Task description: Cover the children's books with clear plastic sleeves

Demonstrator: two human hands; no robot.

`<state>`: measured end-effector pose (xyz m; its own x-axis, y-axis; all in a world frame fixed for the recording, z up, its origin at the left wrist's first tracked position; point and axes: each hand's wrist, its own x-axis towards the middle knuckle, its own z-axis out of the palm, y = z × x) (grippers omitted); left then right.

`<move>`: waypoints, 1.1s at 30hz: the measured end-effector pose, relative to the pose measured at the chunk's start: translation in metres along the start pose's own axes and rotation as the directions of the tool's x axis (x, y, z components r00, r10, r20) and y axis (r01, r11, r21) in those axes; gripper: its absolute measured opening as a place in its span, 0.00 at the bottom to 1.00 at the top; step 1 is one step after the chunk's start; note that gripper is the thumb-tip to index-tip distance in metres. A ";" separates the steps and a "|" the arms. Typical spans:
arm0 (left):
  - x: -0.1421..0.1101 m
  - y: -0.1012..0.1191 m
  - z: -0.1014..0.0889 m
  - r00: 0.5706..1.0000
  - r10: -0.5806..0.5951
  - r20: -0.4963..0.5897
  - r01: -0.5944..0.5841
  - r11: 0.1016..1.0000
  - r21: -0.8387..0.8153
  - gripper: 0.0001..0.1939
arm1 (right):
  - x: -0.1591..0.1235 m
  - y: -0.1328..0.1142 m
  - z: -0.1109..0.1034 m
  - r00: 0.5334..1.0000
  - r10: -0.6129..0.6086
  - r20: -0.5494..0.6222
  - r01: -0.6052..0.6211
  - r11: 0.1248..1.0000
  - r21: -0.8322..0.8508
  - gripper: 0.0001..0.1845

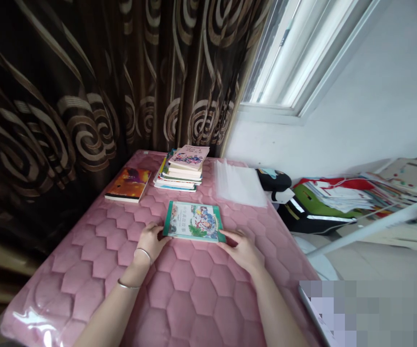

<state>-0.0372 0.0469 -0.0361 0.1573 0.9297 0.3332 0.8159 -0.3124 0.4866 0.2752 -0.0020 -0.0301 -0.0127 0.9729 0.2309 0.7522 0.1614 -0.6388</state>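
both hands lie open on the pink quilted mattress point(182, 289), fingers spread and not closed around anything. the left hand point(151, 242) rests against the left edge of a green-bordered picture book point(193, 221), and the fingers of the right hand point(239, 243) touch the book's lower right corner. the book lies flat between them, a little tilted to the view, its illustrated cover facing up. a thin bangle point(143, 253) circles the left wrist and a second bangle point(127, 286) sits farther down the left forearm. beyond the book stands a stack of books point(181, 168), with an orange-covered book point(127, 184) lying to its left and a pile of clear plastic sleeves point(239, 183) to its right. a dark curtain with swirled gold patterns point(67, 96) hangs along the mattress's left side, and a window point(295, 58) is set in the white wall point(374, 96) ahead and to the right. on the floor to the right are a black and green bag point(313, 212) and a heap of papers point(338, 193), with a white pole point(367, 226) slanting in front of them.
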 end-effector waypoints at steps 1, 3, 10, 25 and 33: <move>0.000 0.000 0.000 1.000 -0.002 0.006 0.001 1.000 0.004 0.08 | 0.000 0.000 0.000 1.000 0.018 0.007 -0.018 1.000 0.000 0.19; 0.001 0.000 0.000 1.000 -0.004 0.013 0.004 1.000 0.006 0.06 | -0.001 -0.001 0.000 0.999 0.046 0.021 -0.046 0.999 0.004 0.19; 0.000 -0.003 0.003 0.998 -0.055 -0.028 0.054 0.998 -0.041 0.13 | -0.002 0.006 0.000 0.998 0.058 0.024 -0.059 0.998 0.002 0.19; 0.001 -0.009 0.008 0.985 0.167 -0.041 -0.170 0.980 -0.104 0.08 | 0.000 0.017 0.002 0.999 0.036 0.037 -0.037 0.998 0.043 0.18; 0.000 -0.006 0.009 0.990 0.141 0.012 -0.140 0.988 -0.061 0.10 | 0.002 -0.028 0.011 0.972 -0.189 -0.139 0.145 0.951 -0.273 0.13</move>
<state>-0.0372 0.0501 -0.0461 0.2771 0.8787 0.3887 0.7504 -0.4506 0.4836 0.2467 -0.0031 -0.0200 -0.0625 0.8924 0.4469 0.8931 0.2499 -0.3740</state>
